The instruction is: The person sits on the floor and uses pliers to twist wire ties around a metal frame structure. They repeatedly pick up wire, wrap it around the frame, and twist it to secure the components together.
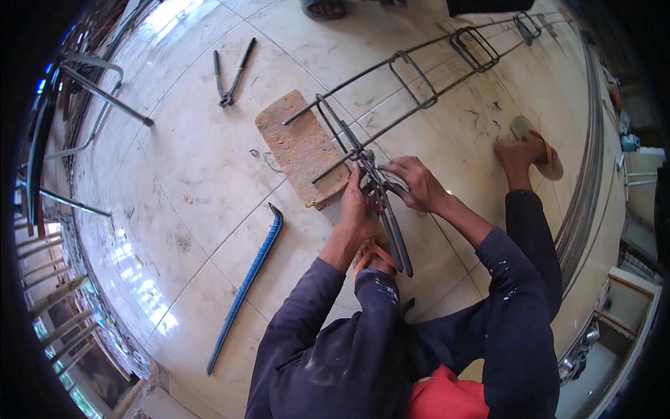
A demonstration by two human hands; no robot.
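Observation:
A steel reinforcing-bar frame (398,127) with rectangular stirrups rests its near end on a rough reddish block (296,140). At its nearest stirrup my left hand (357,209) is closed around the upper part of a pair of pincers (392,227), whose dark handles point down toward me. Close on the right, my right hand (417,183) has its fingers curled in beside the pincers. A dark strand shows at those fingertips, too small to name. The pincers' jaws are among the bars and partly hidden.
A second pair of pincers (230,78) lies on the tiled floor (174,174), as does a blue-wrapped bar with a bent tip (246,290). Long bars (590,153) run along the right. A metal-legged chair (105,94) stands left. My sandalled foot (530,153) is at right.

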